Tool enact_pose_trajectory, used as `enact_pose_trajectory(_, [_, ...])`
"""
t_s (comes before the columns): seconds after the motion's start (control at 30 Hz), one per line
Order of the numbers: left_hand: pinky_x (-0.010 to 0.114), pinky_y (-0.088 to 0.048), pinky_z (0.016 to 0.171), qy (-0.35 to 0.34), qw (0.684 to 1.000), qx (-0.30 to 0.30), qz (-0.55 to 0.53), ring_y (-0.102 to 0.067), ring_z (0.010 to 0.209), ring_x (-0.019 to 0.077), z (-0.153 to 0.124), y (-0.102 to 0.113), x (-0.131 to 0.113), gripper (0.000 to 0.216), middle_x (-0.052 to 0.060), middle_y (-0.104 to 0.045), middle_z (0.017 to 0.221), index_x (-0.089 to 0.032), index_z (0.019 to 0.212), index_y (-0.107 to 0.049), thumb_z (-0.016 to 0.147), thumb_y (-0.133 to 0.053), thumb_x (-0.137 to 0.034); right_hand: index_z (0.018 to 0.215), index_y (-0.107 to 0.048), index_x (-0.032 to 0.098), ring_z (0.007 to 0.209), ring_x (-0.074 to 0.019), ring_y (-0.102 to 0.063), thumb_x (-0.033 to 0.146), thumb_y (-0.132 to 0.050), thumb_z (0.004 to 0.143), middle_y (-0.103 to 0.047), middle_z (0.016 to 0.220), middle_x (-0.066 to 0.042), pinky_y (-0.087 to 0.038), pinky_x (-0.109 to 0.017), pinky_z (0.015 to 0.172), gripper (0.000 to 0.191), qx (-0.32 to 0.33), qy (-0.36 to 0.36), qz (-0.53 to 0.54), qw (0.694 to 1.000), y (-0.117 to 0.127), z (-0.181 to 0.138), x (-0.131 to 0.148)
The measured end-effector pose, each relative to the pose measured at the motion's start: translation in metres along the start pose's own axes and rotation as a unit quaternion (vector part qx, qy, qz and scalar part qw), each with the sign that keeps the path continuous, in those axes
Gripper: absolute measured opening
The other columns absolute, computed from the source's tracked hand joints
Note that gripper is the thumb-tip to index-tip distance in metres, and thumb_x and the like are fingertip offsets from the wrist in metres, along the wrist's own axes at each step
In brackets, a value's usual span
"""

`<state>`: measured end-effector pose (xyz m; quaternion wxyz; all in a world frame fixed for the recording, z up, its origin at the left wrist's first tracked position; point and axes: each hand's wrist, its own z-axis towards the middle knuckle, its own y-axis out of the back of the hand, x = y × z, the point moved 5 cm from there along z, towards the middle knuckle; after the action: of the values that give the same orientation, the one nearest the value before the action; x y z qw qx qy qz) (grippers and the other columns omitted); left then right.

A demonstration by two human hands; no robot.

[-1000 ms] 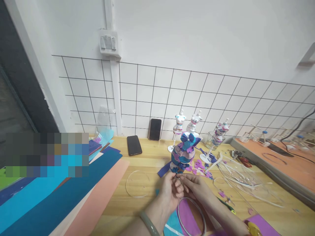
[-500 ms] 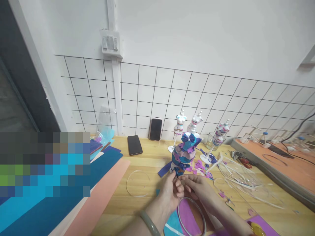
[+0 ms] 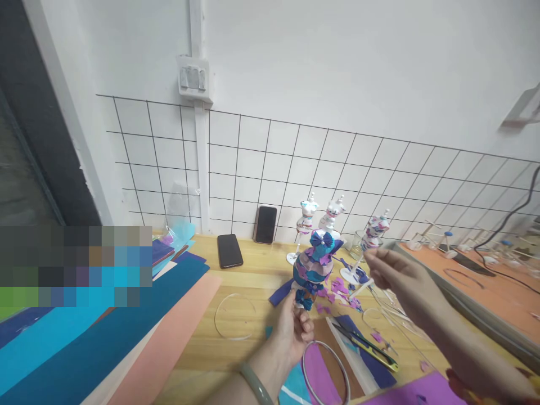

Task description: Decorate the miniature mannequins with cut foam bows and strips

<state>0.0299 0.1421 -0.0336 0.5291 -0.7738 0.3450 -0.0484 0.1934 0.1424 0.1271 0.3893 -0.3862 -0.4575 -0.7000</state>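
My left hand (image 3: 295, 325) is closed at the lower edge of a miniature dress form (image 3: 314, 269), which stands upright, dressed in blue, teal and lilac paper with bows. Its stand is hidden behind my fingers. To the right, my right hand (image 3: 394, 274) is raised over the table with thumb and fingertips pinched together. Whatever it may hold is too small to make out. Just behind its fingertips stands a white miniature dress form (image 3: 374, 232) with coloured patches. Yellow-handled scissors (image 3: 373, 350) lie on paper strips below my hands, beside a silver ring (image 3: 305, 368).
Two more white dress forms (image 3: 306, 211) stand near the wall grid. Two phones (image 3: 230, 251) are at the back. Coloured paper sheets (image 3: 139, 332) cover the left side. Purple scraps (image 3: 338, 285) and clear bands lie to the right, before an orange-topped board (image 3: 468, 281).
My right hand has left the dress form's hem and moved up and to the right, uncovering the scissors. My left hand stays at the hem. The view has shifted slightly.
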Motion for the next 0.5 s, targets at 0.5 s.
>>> enact_pose_trajectory(0.5, [0.012,-0.011,0.031,-0.001,1.000,-0.001,0.010,-0.032,0.029,0.0033,0.000,0.001,-0.001,0.043,-0.007,-0.038,0.039,-0.018,0.055,-0.035,0.075,-0.054,-0.052,0.096,-0.069,0.023,0.083,-0.0191,-0.063,0.042,-0.054,0.081,-0.068,0.100,-0.005,-0.051,-0.028,0.063,0.028,0.128,0.220,-0.266,0.930,-0.036,0.053,0.096])
